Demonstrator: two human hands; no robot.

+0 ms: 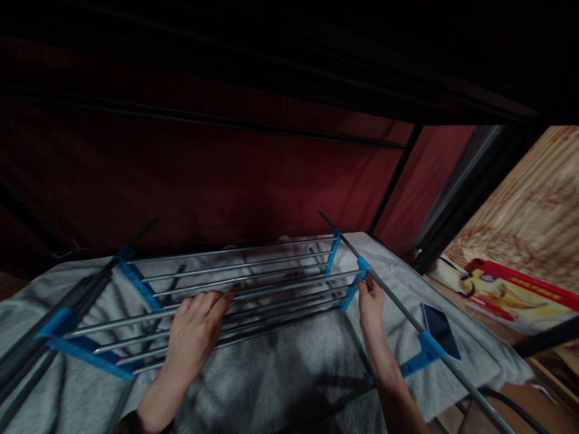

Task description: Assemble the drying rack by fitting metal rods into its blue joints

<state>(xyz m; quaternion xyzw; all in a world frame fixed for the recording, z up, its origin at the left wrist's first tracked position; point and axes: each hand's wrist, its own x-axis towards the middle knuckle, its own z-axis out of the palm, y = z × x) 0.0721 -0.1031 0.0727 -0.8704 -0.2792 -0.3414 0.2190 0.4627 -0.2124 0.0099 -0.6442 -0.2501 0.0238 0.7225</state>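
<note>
A rack of thin metal rods (289, 259) with blue plastic brackets lies across a grey blanket (271, 386). My left hand (194, 325) is closed over a metal rod (280, 291) left of the rack's middle, its fingertips partly hidden behind the rod. At the right end, my right hand (371, 296) pinches a blue bracket (351, 292) where that rod meets it, below a long side pole (393, 295). Nearer to me on the same pole, another blue bracket (423, 355) has no rods in it. On the left, a blue bracket (85, 349) holds the near rods' other ends.
A phone (441, 331) lies on the blanket, right of the pole. Beyond the blanket's right edge is a red and yellow box (520, 295). Dark frame bars (398, 175) and a red cloth wall (253, 181) enclose the back; a dark overhang spans the top.
</note>
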